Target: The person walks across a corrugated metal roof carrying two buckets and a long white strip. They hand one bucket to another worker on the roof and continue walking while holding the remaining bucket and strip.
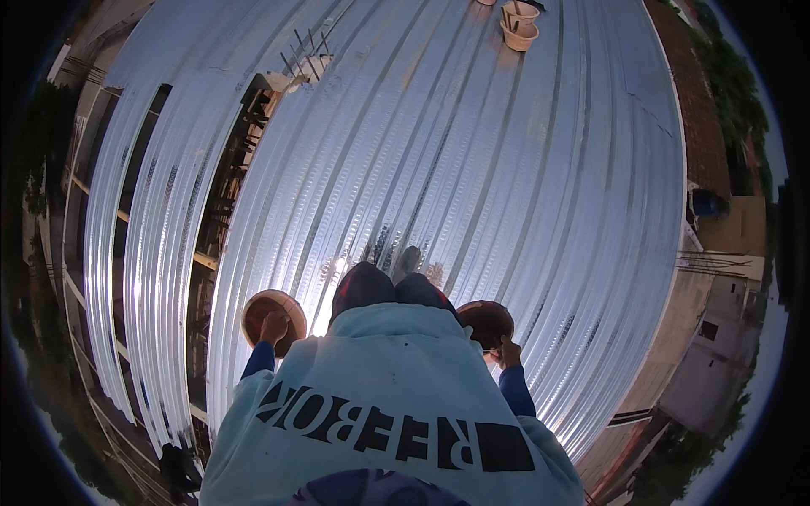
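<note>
Two brown bowls held one at each side of my body, over a ribbed metal roof point(380, 160). The left bowl point(257, 313) lies just left of my knees point(361, 291); my left hand point(274, 326) is closed on it, whether by rim or handle I cannot tell. The right bowl point(485, 315) lies just right of them, my right hand point(507, 351) clamped at its near right edge. The hands are well apart; what either bowl contains I cannot make out. To carry such a pair well, I judge, I should keep both level and evenly balanced, hold them clear of the knees and place each foot with care, since the bright metal may be slick. Farther left, a long gap point(221, 198) exposes beams point(205, 260) below; a wide margin from it seems prudent. Beyond, on the far left, upright rebar stubs point(312, 67) could snag a passing bowl; pale buckets point(520, 38) stand far right of them.
</note>
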